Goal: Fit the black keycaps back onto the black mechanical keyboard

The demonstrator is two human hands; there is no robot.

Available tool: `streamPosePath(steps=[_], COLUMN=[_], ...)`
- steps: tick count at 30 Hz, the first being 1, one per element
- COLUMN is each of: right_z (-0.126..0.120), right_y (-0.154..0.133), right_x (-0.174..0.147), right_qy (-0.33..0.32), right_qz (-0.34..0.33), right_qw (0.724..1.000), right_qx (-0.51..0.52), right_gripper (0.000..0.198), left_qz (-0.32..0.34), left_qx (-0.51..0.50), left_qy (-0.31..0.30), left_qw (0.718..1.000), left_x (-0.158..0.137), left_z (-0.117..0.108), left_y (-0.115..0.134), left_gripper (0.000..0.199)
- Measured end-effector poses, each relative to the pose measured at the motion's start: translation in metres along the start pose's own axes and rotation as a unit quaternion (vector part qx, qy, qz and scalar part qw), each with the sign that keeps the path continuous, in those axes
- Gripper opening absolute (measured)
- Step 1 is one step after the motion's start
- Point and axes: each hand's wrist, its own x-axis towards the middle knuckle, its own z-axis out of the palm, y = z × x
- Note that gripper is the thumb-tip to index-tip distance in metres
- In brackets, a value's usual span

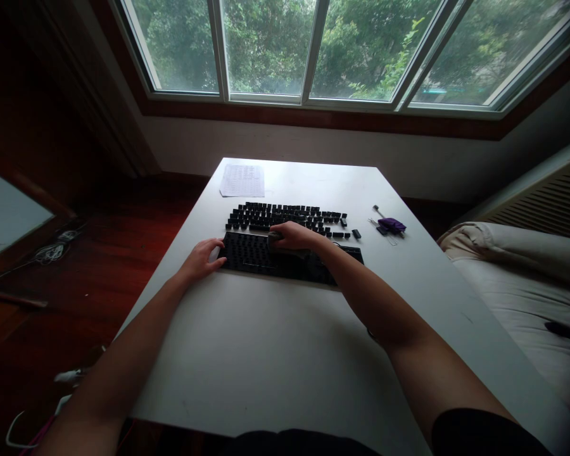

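Note:
A black keyboard [247, 258] with its keycaps off lies across the white table [266, 342]. My left hand [203, 258] grips its left end between thumb and fingers. Over the middle of the board, my right hand [293, 235] is closed on a dark greyish cloth [289, 252] that rests against the key switches. The hand and forearm hide part of the keyboard's right half. Just behind the board, loose black keycaps [285, 212] stand in rows.
Printed paper [242, 181] lies at the table's far left. Right of the keycaps sit a purple pouch [392, 225] and a small brush [377, 209]. A cream sofa [508, 272] stands on the right, windows [270, 50] ahead, and cables [50, 253] on the floor at left.

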Motion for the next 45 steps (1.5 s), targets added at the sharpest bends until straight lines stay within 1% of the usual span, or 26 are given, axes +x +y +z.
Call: streamPosePath(steps=[1,3,4,5,6,7,9,10,11,12,13,15,16,17,18,20,21,22,23,25,27,30,34,41,43,45], right_z=[0.001,0.001,0.001,0.000,-0.001,-0.002,-0.003,-0.002,-0.001,0.000,0.002,0.003,0.002,0.002,0.001,0.000,0.000,0.000,0.001,0.003,0.003,0.000,-0.006,-0.011,-0.010,-0.006], right_y=[0.000,0.002,0.003,0.005,0.006,0.007,0.008,0.008,0.007,0.006,0.004,0.002,0.001,0.001,0.000,-0.001,-0.002,-0.003,-0.005,-0.009,-0.013,-0.016,-0.017,-0.014,-0.014,-0.014], right_x=[-0.001,-0.002,-0.003,-0.004,-0.006,-0.007,-0.009,-0.010,-0.010,-0.010,-0.010,-0.010,-0.009,-0.009,-0.010,-0.011,-0.011,-0.012,-0.012,-0.012,-0.012,-0.011,-0.011,-0.007,-0.006,-0.004], right_qy=[0.015,0.081,0.110,0.120,0.108,0.081,0.009,-0.017,-0.023,-0.007,0.025,0.105,0.128,0.126,0.101,0.026,0.002,-0.004,0.008,0.057,0.076,0.031,-0.025,-0.090,-0.090,-0.044], right_qz=[0.021,0.085,0.109,0.117,0.108,0.087,0.036,0.021,0.023,0.041,0.070,0.127,0.138,0.129,0.103,0.042,0.028,0.028,0.041,0.072,0.073,0.046,0.024,-0.004,0.005,0.037], right_qw=[1.000,0.992,0.986,0.985,0.988,0.993,0.996,0.995,0.996,0.998,0.997,0.985,0.981,0.983,0.989,0.999,1.000,0.999,0.998,0.990,0.986,0.991,0.996,0.996,0.996,0.998], right_qx=[-0.016,-0.057,-0.062,-0.049,-0.020,0.018,0.083,0.092,0.081,0.053,0.016,-0.044,-0.052,-0.043,-0.023,0.008,0.003,-0.017,-0.048,-0.105,-0.129,-0.118,-0.083,0.018,0.008,-0.039], right_gripper=[0.021,0.021,0.022,0.022,0.023,0.023,0.022,0.021,0.021,0.020,0.021,0.022,0.023,0.023,0.023,0.021,0.021,0.021,0.022,0.023,0.023,0.024,0.031,0.026,0.027,0.025], left_qz=[0.000,-0.004,-0.007,-0.009,-0.011,-0.012,-0.012,-0.011,-0.010,-0.008,-0.007,-0.005,-0.004,-0.003,-0.003,-0.004,-0.005,-0.007,-0.008,-0.008,-0.006,-0.009,-0.012,-0.012,-0.010,-0.007], left_qx=[-0.001,-0.002,-0.003,-0.003,-0.004,-0.005,-0.006,-0.007,-0.006,-0.006,-0.006,-0.004,-0.004,-0.004,-0.003,-0.003,-0.002,-0.002,-0.001,-0.003,-0.006,-0.008,-0.009,-0.006,-0.005,-0.004], left_qy=[0.000,-0.001,-0.002,-0.004,-0.005,-0.006,-0.004,-0.003,-0.002,-0.002,-0.002,-0.001,0.000,0.000,0.000,-0.003,-0.004,-0.004,-0.003,-0.001,0.001,0.001,0.000,0.001,-0.001,-0.001], left_qw=[1.000,1.000,1.000,1.000,1.000,1.000,1.000,1.000,1.000,1.000,1.000,1.000,1.000,1.000,1.000,1.000,1.000,1.000,1.000,1.000,1.000,1.000,1.000,1.000,1.000,1.000], left_x=[0.000,0.000,0.000,0.000,0.000,0.000,0.000,0.000,0.000,0.000,0.000,0.000,0.000,0.000,0.000,0.000,0.000,0.000,0.000,0.000,-0.001,-0.001,-0.002,-0.003,-0.002,-0.002], left_z=[0.000,0.000,0.000,0.000,0.000,0.000,0.000,0.000,0.000,0.000,0.000,0.000,0.000,0.000,0.000,0.000,0.000,0.000,-0.001,-0.001,-0.001,-0.002,-0.003,-0.002,-0.001,-0.001], left_y=[0.000,0.000,0.001,0.001,0.002,0.002,0.003,0.003,0.003,0.003,0.002,0.002,0.002,0.001,0.001,0.002,0.002,0.002,0.002,0.003,0.004,0.004,0.005,0.006,0.005,0.003], left_gripper=[0.029,0.029,0.029,0.029,0.029,0.029,0.029,0.029,0.029,0.029,0.029,0.029,0.029,0.029,0.029,0.028,0.028,0.028,0.028,0.029,0.028,0.028,0.028,0.028,0.027,0.027])
